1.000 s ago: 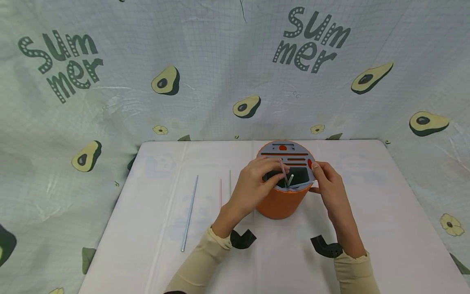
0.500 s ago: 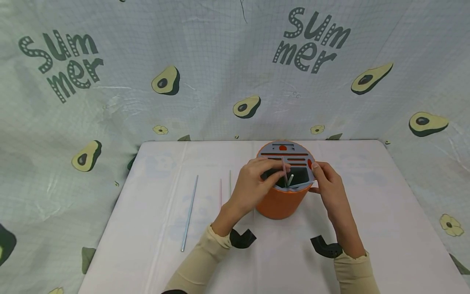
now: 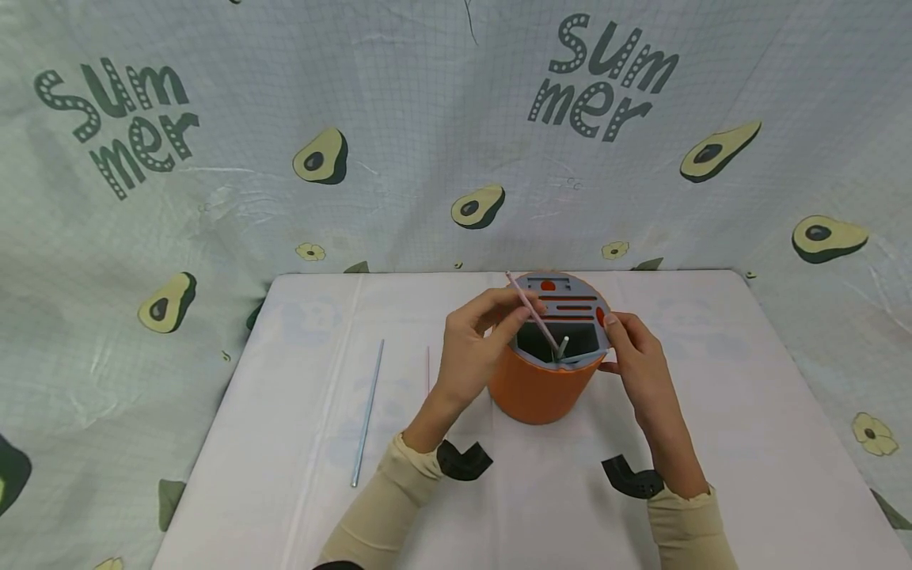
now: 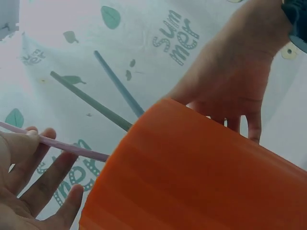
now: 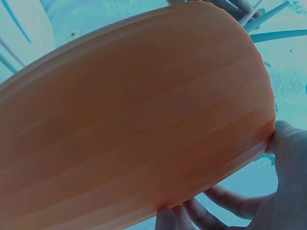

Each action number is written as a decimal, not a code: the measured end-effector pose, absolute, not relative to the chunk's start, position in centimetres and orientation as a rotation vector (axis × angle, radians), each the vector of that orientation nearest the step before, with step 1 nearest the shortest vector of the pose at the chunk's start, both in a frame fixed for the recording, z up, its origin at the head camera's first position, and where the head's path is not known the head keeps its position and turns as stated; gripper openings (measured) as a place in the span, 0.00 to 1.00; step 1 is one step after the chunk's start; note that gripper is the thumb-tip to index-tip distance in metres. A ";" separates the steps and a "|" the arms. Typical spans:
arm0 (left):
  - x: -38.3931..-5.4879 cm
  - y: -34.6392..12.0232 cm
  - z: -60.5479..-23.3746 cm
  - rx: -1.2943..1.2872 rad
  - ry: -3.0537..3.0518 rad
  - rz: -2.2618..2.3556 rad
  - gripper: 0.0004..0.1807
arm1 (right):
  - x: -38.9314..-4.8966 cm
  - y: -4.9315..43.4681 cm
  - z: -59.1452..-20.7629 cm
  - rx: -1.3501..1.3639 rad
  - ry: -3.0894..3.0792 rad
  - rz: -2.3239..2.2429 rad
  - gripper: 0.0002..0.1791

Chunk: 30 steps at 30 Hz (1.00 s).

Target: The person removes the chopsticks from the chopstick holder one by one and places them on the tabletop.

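An orange pot [image 3: 537,392] with a grey slotted top [image 3: 573,291] stands tilted on the table. My left hand [image 3: 473,348] pinches a thin pink straw [image 3: 543,328] between thumb and fingers. The straw's lower end is in the pot's large dark opening [image 3: 580,339]; its upper end leans left. In the left wrist view, a green straw [image 4: 91,101] and a blue straw [image 4: 118,84] stick out past the rim. My right hand [image 3: 644,368] holds the pot's right side, thumb on the rim and fingers [image 5: 235,199] against the wall, as the right wrist view shows.
A long blue straw [image 3: 367,412] lies on the white table [image 3: 306,443] at left. Closer to my left hand is a second pink straw [image 3: 427,368], partly hidden by the arm. Behind the table hangs a printed cloth [image 3: 399,95].
My left hand has drawn back to the left, tipping the pink straw's upper end leftward and showing more of the opening. The right hand keeps its place on the pot.
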<state>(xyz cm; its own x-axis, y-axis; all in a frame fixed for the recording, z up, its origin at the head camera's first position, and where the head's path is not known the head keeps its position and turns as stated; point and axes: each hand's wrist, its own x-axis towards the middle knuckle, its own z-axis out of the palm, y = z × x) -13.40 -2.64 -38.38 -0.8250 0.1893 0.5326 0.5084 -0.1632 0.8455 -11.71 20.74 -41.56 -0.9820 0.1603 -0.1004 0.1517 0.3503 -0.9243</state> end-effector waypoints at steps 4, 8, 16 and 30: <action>-13.5 -3.0 -38.2 -0.782 -1.732 -2.224 0.11 | -11.8 20.7 -41.6 -0.299 -2.571 1.765 0.33; -13.7 -3.5 -38.1 -0.772 -1.627 -2.309 0.14 | -11.8 20.7 -41.7 -0.301 -2.569 1.769 0.33; -13.6 -4.7 -37.4 -0.718 -1.509 -2.355 0.11 | -11.7 20.8 -41.8 -0.296 -2.560 1.781 0.33; -13.1 -7.9 -35.6 -0.563 -1.221 -2.311 0.12 | -11.7 20.6 -41.8 -0.294 -2.550 1.768 0.32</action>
<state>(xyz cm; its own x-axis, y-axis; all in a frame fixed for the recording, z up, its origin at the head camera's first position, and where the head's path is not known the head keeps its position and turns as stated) -13.06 -7.87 -35.61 -0.8087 -0.2080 0.5502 0.5716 -0.4982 0.6520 -11.71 20.60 -41.78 -0.9819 0.1684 -0.0869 0.1405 0.3392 -0.9302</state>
